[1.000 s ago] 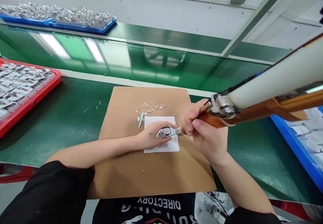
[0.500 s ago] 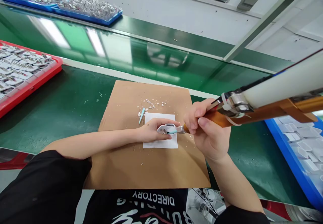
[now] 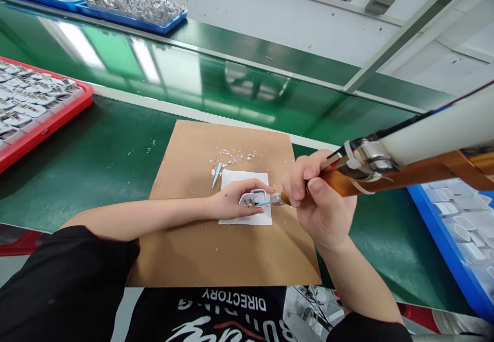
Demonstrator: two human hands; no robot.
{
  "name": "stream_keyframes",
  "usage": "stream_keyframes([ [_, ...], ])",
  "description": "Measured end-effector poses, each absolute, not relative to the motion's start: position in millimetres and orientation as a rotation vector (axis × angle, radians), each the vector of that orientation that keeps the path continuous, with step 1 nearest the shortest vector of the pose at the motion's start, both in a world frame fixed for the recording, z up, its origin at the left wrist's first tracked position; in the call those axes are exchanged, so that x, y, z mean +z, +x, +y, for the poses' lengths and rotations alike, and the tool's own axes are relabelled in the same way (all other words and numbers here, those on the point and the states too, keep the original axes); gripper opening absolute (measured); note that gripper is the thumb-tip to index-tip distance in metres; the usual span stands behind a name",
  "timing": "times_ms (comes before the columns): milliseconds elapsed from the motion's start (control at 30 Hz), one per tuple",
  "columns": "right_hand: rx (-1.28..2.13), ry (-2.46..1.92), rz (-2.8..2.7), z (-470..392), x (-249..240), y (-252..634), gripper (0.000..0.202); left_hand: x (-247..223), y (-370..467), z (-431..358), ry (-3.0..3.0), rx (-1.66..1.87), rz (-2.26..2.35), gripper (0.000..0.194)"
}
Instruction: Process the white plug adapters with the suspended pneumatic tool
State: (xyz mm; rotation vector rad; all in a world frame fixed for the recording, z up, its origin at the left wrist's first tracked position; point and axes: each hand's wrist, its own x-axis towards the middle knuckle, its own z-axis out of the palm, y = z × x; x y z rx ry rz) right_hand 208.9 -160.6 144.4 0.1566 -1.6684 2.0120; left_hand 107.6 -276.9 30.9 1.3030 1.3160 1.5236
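Note:
My left hand [image 3: 235, 198] is closed round a small white plastic part [image 3: 247, 198] with metal pins, over a white sheet [image 3: 247, 220] on brown cardboard [image 3: 231, 259]. My right hand [image 3: 322, 198] grips an orange tool [image 3: 339, 182] with a metal collar. From its front a thin pale-blue tip [image 3: 264, 202] reaches into the white part. A hose and cable ties are fixed to the tool. A loose pale-blue blade-like piece [image 3: 216, 175] lies left of the sheet, beside white shavings [image 3: 230, 157].
At the left stands a red tray [image 3: 50, 121] of white parts with metal pieces. A blue bin [image 3: 443, 249] of white parts is at the right. Blue trays [image 3: 131, 22] of small metal parts sit at the back left of the green table [image 3: 116, 141].
The tool's rear and hose have shifted slightly to the right. The white part in my left hand has turned a little. Both hands keep their holds, and the view has moved slightly.

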Motion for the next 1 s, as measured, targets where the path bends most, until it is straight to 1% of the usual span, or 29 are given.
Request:
stream_keyframes([
  [400, 1.963, 0.163, -1.709, -160.6, 143.9, 208.9, 0.01, 28.3, 107.9, -277.2, 1.337, 1.535, 1.346, 0.036],
  [600, 2.002, 0.128, -1.679, -160.6, 144.9, 209.4, 0.006, 26.4, 106.7, -277.7, 1.36, 1.518, 1.394, 0.038],
  [1000, 1.968, 0.114, -1.699, -162.9, 148.3, 207.5, 0.013, 28.7, 108.4, -277.7, 1.335, 1.51, 1.441, 0.039],
])
